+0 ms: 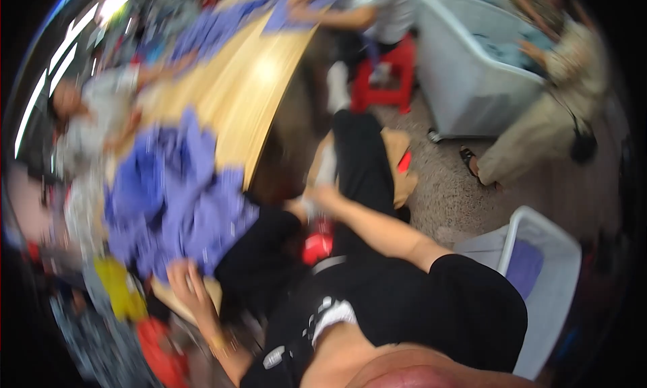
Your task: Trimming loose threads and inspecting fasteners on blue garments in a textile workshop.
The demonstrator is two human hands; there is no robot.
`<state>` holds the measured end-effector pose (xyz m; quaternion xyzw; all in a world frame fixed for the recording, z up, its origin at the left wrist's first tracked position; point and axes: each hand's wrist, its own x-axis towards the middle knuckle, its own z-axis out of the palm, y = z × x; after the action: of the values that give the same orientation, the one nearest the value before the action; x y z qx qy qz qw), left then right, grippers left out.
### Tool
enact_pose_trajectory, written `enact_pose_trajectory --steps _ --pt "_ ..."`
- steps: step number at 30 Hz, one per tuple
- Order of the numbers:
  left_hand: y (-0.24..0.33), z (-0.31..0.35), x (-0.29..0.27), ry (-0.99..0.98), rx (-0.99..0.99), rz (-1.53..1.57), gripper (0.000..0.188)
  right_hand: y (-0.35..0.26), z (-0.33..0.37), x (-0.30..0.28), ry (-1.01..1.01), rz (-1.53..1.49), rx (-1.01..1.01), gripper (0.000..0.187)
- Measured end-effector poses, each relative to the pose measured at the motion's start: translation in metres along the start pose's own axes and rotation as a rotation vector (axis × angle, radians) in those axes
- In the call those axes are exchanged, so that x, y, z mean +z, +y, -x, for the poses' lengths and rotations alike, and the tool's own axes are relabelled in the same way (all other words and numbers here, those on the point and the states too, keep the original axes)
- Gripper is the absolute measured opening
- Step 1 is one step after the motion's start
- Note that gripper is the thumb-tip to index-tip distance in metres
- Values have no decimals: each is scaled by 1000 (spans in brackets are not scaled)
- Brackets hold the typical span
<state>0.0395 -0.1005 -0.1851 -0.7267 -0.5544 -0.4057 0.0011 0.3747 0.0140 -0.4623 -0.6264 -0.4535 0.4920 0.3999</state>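
Note:
My left hand (191,290) is at the near edge of the wooden table, its fingers apart and holding nothing. It is beside the lower edge of a crumpled heap of purple cloth (192,192). My right hand (325,198) is between my knees, blurred by motion. Its fingers seem to curl around something pale, which I cannot make out. Just below it, between my thighs, is a red thing (318,243), also smeared.
The wooden table (256,84) runs away from me, with more purple cloth (219,34) at its far end. People work on both sides. A red stool (387,78), a large grey wheeled bin (465,84) and a pale tub (563,273) with purple cloth stand to the right.

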Motion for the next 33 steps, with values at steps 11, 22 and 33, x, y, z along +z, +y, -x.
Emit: enact_pose_trajectory --steps 11,22,33 --pt "-29 23 -2 317 -193 481 13 -26 19 -15 -144 -459 124 19" --pt "-14 15 25 191 11 22 20 -97 31 -15 -212 -261 -221 23" --pt "-5 -2 17 163 -94 253 5 -256 83 34 -620 152 -996 29"
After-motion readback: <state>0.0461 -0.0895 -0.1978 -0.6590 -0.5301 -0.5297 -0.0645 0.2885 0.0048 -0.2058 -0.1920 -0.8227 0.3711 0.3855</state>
